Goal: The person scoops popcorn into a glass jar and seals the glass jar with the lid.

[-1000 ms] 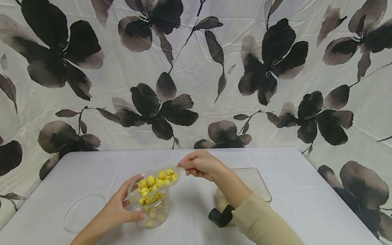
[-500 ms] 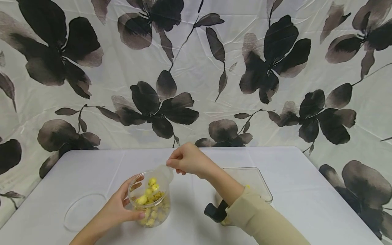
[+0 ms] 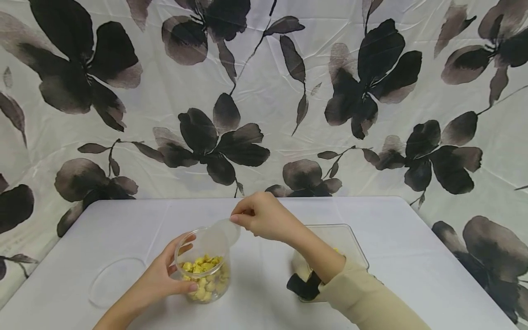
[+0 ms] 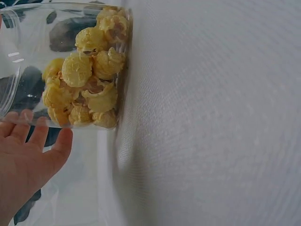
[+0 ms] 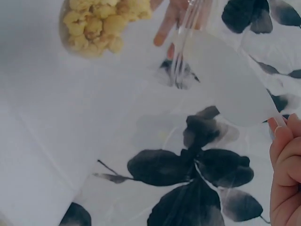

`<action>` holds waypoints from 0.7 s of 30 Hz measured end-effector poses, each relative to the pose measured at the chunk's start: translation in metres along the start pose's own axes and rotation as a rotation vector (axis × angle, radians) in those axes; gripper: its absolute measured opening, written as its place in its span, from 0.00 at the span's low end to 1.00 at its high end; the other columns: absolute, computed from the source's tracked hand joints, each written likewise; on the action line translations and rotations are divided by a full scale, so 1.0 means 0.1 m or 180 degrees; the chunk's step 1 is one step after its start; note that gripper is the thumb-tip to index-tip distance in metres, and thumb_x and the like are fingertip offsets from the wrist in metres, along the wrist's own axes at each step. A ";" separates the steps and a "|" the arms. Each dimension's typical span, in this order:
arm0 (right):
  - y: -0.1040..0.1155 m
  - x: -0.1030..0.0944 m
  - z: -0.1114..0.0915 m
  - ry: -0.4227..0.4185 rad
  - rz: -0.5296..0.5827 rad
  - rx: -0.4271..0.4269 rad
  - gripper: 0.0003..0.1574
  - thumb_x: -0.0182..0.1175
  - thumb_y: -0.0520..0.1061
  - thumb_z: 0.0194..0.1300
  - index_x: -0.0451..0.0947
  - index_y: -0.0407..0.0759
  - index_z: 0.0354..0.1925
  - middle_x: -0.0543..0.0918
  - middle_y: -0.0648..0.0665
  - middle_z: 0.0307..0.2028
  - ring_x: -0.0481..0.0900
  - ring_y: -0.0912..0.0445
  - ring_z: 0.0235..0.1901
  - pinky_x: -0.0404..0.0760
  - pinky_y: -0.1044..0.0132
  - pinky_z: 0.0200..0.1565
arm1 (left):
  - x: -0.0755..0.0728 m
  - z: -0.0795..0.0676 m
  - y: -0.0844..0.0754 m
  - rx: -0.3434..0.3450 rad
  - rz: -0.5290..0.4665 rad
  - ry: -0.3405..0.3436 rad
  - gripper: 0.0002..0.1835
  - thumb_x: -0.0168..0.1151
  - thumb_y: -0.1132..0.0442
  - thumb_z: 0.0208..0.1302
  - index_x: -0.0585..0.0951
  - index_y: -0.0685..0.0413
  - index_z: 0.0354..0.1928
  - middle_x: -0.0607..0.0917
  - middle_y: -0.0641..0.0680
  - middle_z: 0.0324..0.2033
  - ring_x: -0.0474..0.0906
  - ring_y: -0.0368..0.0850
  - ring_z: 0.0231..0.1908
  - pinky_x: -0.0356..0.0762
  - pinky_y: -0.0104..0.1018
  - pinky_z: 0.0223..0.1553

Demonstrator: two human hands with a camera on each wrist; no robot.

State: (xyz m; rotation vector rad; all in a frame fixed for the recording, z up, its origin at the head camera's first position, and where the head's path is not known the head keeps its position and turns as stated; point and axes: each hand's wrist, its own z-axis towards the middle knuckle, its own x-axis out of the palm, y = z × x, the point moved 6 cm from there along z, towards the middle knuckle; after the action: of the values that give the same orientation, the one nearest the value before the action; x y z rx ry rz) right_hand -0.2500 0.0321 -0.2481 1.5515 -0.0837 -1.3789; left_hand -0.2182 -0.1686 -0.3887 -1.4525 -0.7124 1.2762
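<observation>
A clear round jar (image 3: 226, 271), partly filled with yellow popcorn (image 3: 201, 266), stands on the table, mouth tilted slightly. My left hand (image 3: 167, 272) grips it from the left, thumb in front and fingers behind. Through the jar wall in the left wrist view, the popcorn (image 4: 77, 70) lies in the bottom part. My right hand (image 3: 264, 216) pinches the handle end of a translucent white scoop (image 3: 226, 231) at the jar's mouth. The right wrist view shows the scoop (image 5: 230, 82) tipped over the jar rim, with no popcorn visible on it.
A clear rectangular container (image 3: 348, 243) sits to the right, partly behind my right forearm, with a bit of yellow in it. A black curved piece (image 3: 303, 286) shows beside the sleeve. On the left lies a clear round lid (image 3: 123, 258). A floral cloth hangs behind.
The scoop, heaped with popcorn one second ago, has tipped, and its popcorn has fallen into the jar. My right hand moved left with it, then slightly back. The left hand stayed on the jar.
</observation>
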 end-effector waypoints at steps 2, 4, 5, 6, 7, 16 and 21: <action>-0.03 -0.08 -0.05 -0.0026 0.0166 0.0089 0.07 0.59 0.38 0.63 0.84 0.38 0.33 0.75 0.48 0.19 0.70 0.60 0.16 0.76 0.68 0.21 | 0.00 0.00 0.00 0.0013 0.0010 0.0002 0.50 0.73 0.66 0.46 0.54 0.50 0.70 0.57 0.59 0.68 0.50 0.64 0.66 0.54 0.70 0.57; -0.08 -0.15 -0.10 -0.0059 0.0347 0.0191 0.07 0.58 0.38 0.64 0.83 0.37 0.33 0.75 0.48 0.20 0.70 0.59 0.16 0.75 0.67 0.22 | 0.00 0.00 0.01 0.0030 0.0019 -0.0007 0.51 0.73 0.66 0.45 0.54 0.51 0.70 0.57 0.60 0.68 0.50 0.64 0.66 0.54 0.70 0.56; -0.11 -0.19 -0.12 -0.0081 0.0448 0.0229 0.07 0.58 0.38 0.64 0.83 0.37 0.34 0.75 0.48 0.20 0.69 0.58 0.16 0.74 0.67 0.22 | 0.00 0.01 0.01 0.0032 0.0020 -0.0007 0.51 0.73 0.66 0.45 0.54 0.51 0.70 0.57 0.60 0.68 0.50 0.64 0.66 0.54 0.70 0.56; -0.14 -0.22 -0.14 -0.0103 0.0543 0.0269 0.08 0.58 0.38 0.64 0.83 0.36 0.34 0.75 0.47 0.20 0.69 0.58 0.16 0.74 0.67 0.22 | 0.00 0.01 0.01 0.0034 0.0027 -0.0010 0.51 0.74 0.66 0.45 0.54 0.51 0.70 0.57 0.60 0.68 0.50 0.65 0.66 0.54 0.70 0.56; -0.16 -0.26 -0.16 -0.0129 0.0627 0.0319 0.08 0.58 0.38 0.64 0.83 0.36 0.35 0.75 0.47 0.20 0.69 0.58 0.16 0.73 0.67 0.22 | 0.00 0.01 0.02 0.0031 0.0037 -0.0016 0.51 0.74 0.66 0.45 0.54 0.51 0.70 0.57 0.60 0.68 0.50 0.64 0.66 0.54 0.71 0.56; -0.32 -0.51 -0.34 -0.0269 0.1119 0.0684 0.11 0.57 0.39 0.65 0.81 0.31 0.39 0.73 0.46 0.18 0.64 0.58 0.16 0.63 0.71 0.19 | 0.00 0.00 0.01 0.0051 0.0083 -0.0022 0.51 0.74 0.66 0.45 0.54 0.51 0.70 0.57 0.60 0.68 0.51 0.65 0.66 0.56 0.69 0.56; -0.41 -0.60 -0.42 -0.0316 0.1333 0.0727 0.13 0.57 0.39 0.65 0.79 0.28 0.41 0.74 0.47 0.19 0.63 0.60 0.15 0.59 0.72 0.18 | 0.00 0.00 0.00 0.0024 0.0084 -0.0035 0.51 0.74 0.65 0.45 0.54 0.54 0.69 0.57 0.59 0.68 0.51 0.65 0.66 0.55 0.69 0.57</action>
State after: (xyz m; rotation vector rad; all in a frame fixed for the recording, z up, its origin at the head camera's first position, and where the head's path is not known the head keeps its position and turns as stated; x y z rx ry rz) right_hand -0.2600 0.1154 -0.2409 1.5393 -0.6113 -1.1372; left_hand -0.2184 -0.1686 -0.3890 -1.4542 -0.6969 1.3067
